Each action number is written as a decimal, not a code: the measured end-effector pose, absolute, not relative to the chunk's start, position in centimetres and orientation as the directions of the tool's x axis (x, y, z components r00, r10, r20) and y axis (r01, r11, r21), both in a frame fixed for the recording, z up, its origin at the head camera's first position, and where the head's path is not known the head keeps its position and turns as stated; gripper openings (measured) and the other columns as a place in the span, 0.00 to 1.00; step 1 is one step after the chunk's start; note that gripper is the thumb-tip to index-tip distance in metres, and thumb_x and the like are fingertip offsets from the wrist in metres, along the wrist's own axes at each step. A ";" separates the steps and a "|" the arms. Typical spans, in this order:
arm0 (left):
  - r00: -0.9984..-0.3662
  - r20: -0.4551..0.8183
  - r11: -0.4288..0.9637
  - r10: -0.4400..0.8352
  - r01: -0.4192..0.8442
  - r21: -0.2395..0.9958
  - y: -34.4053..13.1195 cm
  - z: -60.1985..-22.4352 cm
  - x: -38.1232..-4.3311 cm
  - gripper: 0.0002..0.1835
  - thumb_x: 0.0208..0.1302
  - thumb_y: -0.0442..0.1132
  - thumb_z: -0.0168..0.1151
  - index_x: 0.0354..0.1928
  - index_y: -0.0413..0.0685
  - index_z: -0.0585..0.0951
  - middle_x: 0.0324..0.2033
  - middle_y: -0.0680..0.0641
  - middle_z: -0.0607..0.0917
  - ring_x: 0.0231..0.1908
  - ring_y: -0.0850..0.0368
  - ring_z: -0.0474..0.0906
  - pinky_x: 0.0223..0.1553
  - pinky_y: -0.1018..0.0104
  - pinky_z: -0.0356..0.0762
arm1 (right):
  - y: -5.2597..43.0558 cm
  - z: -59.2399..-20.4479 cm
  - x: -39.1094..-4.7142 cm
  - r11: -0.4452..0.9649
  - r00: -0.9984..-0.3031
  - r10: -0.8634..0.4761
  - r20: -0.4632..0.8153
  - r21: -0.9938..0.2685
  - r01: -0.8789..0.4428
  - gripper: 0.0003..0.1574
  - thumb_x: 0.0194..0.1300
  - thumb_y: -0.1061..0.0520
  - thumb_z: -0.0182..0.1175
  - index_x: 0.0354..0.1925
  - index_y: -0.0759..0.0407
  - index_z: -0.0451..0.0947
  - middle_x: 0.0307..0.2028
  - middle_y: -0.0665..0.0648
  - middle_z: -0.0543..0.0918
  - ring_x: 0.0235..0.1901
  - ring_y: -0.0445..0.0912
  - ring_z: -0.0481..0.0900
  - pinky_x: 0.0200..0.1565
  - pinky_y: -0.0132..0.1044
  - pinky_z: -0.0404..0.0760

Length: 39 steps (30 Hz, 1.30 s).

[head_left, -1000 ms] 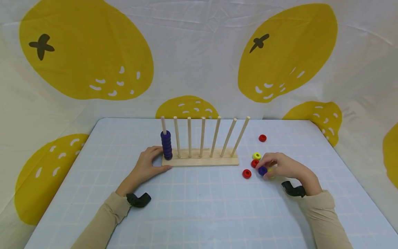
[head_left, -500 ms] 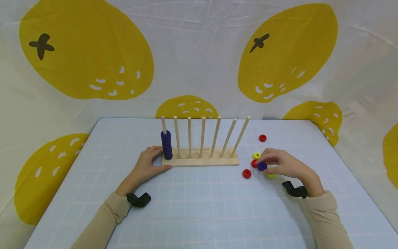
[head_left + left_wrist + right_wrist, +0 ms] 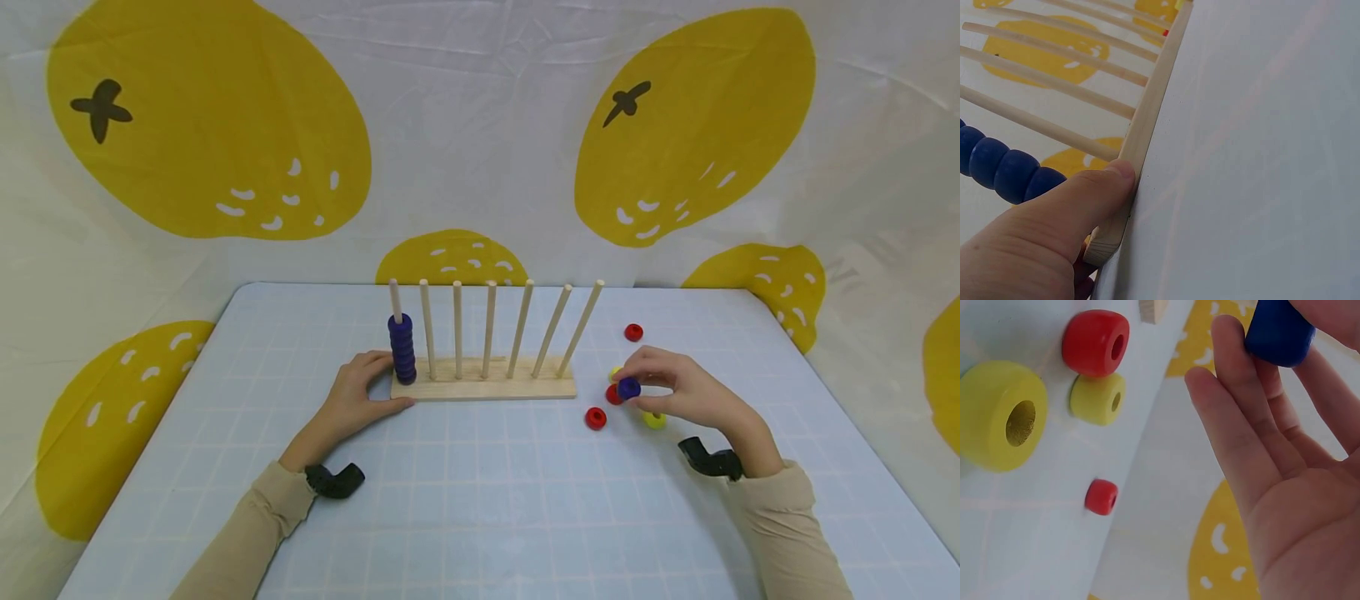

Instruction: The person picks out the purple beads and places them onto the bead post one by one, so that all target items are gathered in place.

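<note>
A wooden peg rack (image 3: 487, 390) stands on the table with a row of upright pegs. Blue beads (image 3: 402, 350) are stacked on its leftmost peg; the other pegs are bare. My left hand (image 3: 348, 396) grips the left end of the base, thumb on the front edge, fingers mostly hidden behind in the left wrist view. Right of the rack, my right hand (image 3: 686, 387) pinches a single blue bead (image 3: 1279, 334) between thumb and fingertips, above the table. Below and around it lie a yellow bead (image 3: 654, 421) and a red bead (image 3: 614, 394).
Another red bead (image 3: 596, 418) lies nearer the front, and one more red bead (image 3: 633, 332) farther back. A second yellow bead (image 3: 1097, 400) touches a red bead in the right wrist view. The table (image 3: 480, 517) has a pale checked cover; a lemon-print cloth (image 3: 465, 125) hangs behind it.
My right hand has raised the blue bead and shifted it slightly left and away from me, uncovering the nearer yellow bead. The left hand and the rack have stayed in place.
</note>
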<state>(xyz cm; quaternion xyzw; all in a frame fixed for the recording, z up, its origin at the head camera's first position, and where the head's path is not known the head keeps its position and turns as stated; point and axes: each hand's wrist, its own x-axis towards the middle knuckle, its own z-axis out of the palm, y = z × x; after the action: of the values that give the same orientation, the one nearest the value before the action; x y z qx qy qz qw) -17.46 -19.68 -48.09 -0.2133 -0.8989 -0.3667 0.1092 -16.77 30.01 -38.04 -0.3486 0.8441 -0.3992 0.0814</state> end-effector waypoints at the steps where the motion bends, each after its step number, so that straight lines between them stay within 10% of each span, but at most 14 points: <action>1: -0.884 0.355 0.641 0.303 0.465 0.611 -19.7 -48.1 -17.5 0.36 0.47 0.47 0.81 0.57 0.38 0.80 0.56 0.41 0.80 0.58 0.42 0.72 0.55 0.41 0.64 | 30.0 -38.0 -16.8 0.435 -0.743 -0.653 0.147 -0.730 -0.527 0.21 0.58 0.72 0.68 0.51 0.64 0.81 0.45 0.53 0.81 0.43 0.43 0.78 0.52 0.26 0.77; 39: -0.881 0.359 0.632 0.310 0.473 0.615 -19.7 -48.0 -17.4 0.36 0.47 0.46 0.80 0.57 0.37 0.80 0.56 0.40 0.79 0.59 0.41 0.71 0.56 0.39 0.64 | 27.4 -35.8 -15.3 0.312 -0.747 -0.558 0.361 -0.743 -0.592 0.29 0.55 0.79 0.65 0.55 0.64 0.79 0.47 0.57 0.79 0.47 0.42 0.80 0.53 0.29 0.77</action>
<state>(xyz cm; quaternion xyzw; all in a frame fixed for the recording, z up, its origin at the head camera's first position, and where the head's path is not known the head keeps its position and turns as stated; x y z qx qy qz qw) -17.40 -19.69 -48.05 -0.2181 -0.8965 -0.3696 0.1103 -15.26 27.39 -35.82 -0.3550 0.8099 -0.4667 -0.0184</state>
